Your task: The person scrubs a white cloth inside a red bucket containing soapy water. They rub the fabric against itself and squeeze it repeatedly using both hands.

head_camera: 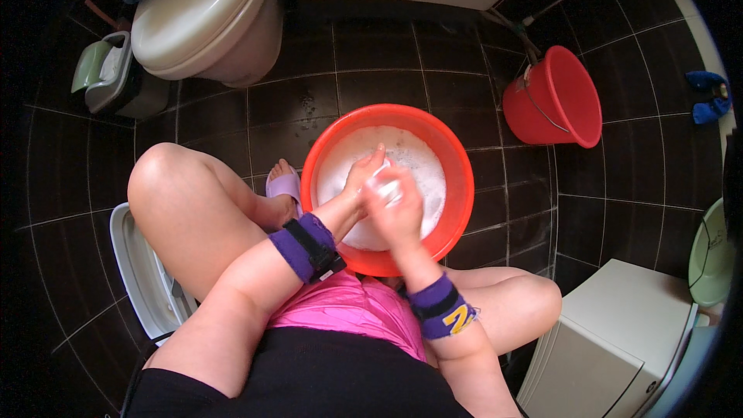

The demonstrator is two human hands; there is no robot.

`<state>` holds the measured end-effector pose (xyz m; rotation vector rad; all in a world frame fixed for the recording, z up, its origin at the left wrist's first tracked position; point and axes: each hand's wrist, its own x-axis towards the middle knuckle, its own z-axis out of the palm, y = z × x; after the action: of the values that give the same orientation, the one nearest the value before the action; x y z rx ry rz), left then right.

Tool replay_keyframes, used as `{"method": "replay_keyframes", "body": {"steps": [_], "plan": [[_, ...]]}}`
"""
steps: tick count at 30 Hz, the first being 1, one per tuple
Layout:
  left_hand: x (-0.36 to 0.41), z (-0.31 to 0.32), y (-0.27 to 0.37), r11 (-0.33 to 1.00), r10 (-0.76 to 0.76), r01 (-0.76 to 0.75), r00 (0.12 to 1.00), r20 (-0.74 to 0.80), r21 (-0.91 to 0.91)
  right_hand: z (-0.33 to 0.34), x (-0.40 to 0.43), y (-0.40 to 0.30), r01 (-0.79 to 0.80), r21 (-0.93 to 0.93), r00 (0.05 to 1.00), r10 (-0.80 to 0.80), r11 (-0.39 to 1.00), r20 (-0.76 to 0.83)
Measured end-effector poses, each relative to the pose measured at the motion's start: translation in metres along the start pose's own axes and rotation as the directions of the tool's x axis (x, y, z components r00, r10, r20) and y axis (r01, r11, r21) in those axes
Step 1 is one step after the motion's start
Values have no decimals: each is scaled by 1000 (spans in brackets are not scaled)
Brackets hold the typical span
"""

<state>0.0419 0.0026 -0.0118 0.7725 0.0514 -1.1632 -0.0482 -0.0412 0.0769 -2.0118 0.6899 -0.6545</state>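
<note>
A red-orange plastic basin (458, 186) stands on the floor between my knees. White suds (400, 142) cover the water in it. Above the suds, my left hand (361, 177) and my right hand (399, 209) are pressed close together. Between them is a small wet white cloth (390, 190), mostly covered by the fingers. My right hand is blurred by motion and grips the cloth. The left one holds it from the other side, thumb pointing up. Purple wristbands with black straps wrap both forearms.
A red bucket (525, 107) leans near the right wall. A toilet (203, 17) and a trash bin (107, 78) are at upper left. A white cabinet (609, 325) stands at lower right, beside a green basin (711, 261). Dark tiles (377, 49) cover the floor.
</note>
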Motion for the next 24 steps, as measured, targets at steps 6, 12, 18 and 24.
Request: {"method": "replay_keyframes", "body": {"steps": [6, 12, 18, 24], "plan": [[-7, 38, -32, 958, -265, 235, 943, -201, -164, -6, 23, 68, -82, -358, 991, 37, 930, -131], [1, -9, -45, 921, -144, 151, 988, 48, -358, 7, 1, 10, 142, -147, 989, -147, 979, -25], [-7, 28, -27, 981, -191, 188, 937, -291, -41, 0, 13, 40, -60, -254, 997, 45, 965, -63], [-8, 49, -21, 934, -279, 247, 956, -93, -256, -12, 15, 61, -180, -278, 982, 158, 944, -101]]}}
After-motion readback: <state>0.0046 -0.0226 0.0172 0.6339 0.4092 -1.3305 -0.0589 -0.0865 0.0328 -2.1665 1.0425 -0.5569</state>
